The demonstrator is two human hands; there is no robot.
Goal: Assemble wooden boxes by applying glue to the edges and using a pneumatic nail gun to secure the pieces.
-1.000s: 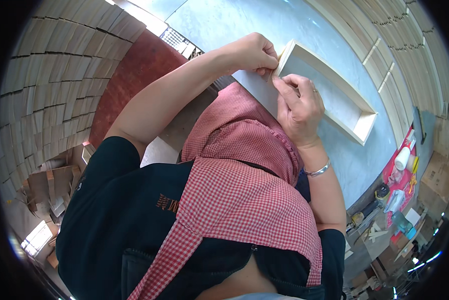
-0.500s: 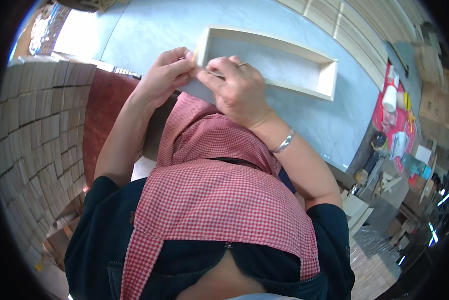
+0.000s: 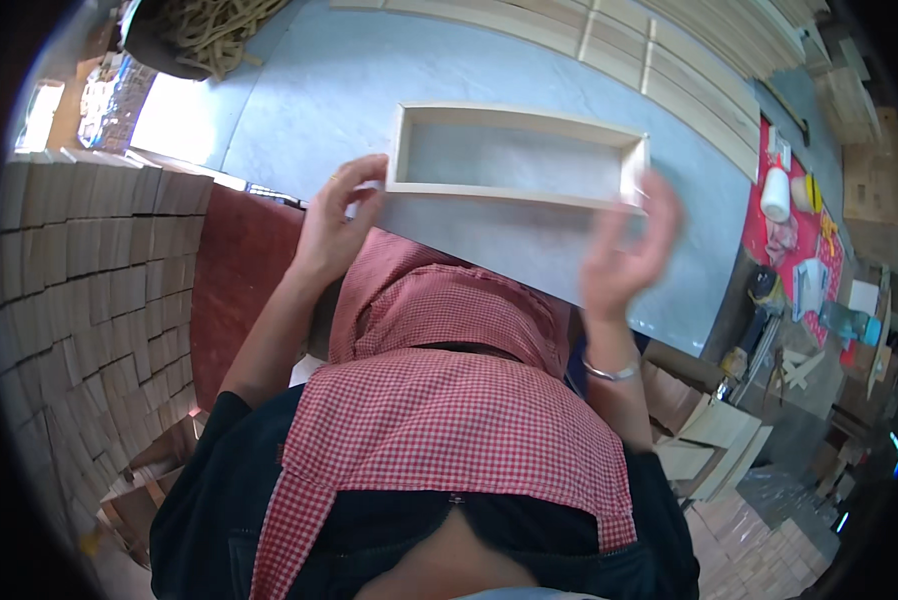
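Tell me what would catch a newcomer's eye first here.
First, the pale wooden frame on the bluish-grey table, the left hand at its left end and the blurred right hand near its right. Then the red-checked apron below, and stacked wooden pieces at far left.

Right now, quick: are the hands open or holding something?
Left hand: open, at the left end of the wooden frame.
Right hand: open, blurred; touch unclear.

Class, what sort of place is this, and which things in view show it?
Probably a woodworking workshop: a rectangular wooden frame is on a pale worktable, wooden pieces are stacked at the left, and long wooden strips lie along the worktable's far side.
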